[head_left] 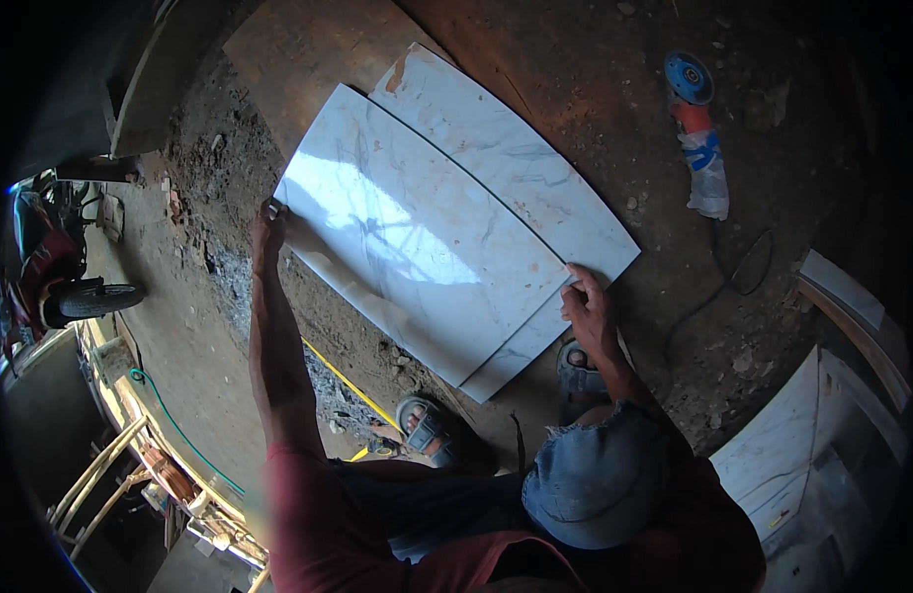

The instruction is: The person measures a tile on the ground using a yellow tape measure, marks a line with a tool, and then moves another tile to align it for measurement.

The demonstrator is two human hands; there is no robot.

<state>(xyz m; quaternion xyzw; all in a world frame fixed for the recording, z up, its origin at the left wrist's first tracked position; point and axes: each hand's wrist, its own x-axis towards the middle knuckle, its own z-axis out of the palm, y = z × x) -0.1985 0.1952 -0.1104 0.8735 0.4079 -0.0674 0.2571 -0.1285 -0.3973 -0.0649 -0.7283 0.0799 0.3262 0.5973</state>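
Observation:
A white marbled tile [377, 227] with grey veins lies on top of a second marbled tile [521, 163], which sticks out along the far right side and at the near right end. My left hand [268, 232] is closed on the upper tile's left edge, and something small and shiny shows at its fingertips. At the upper tile's right corner, my right hand [590, 311] grips the edge, one finger reaching onto the surface and the others curled. Both tiles rest partly over a brown board [308, 49] on the ground.
An angle grinder [694, 128] with a blue disc and wrapped handle lies at far right, its cord trailing nearer. A yellow measuring tape [347, 379] stretches beside my sandalled left foot [422, 427]. More tiles [773, 435] lie at lower right. A motorbike [61, 267] stands left.

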